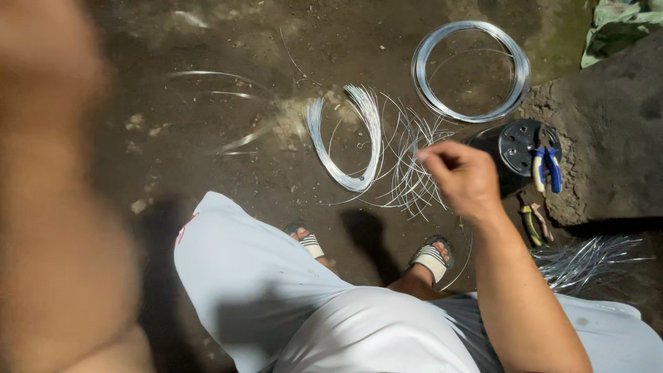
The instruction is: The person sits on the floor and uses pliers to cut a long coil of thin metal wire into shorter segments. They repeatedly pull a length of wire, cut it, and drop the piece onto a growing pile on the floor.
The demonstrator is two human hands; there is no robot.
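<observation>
Dirt floor [207, 173] carries all items. Left hand [48, 173]: blurred at near left; grip state cannot be determined. Right hand [461, 178]: fingers pinched on thin wire strands [411, 173], directly beneath it. Wire coil [471, 70]: farther away, behind.

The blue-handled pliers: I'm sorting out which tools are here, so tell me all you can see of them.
The pliers have blue handles with yellow along the inner edges and a dark metal head. They lie flat on top of an upturned black plastic pot, handles pointing toward the person. No hand touches them; the right hand is just to their left, pinching thin wire.
</observation>
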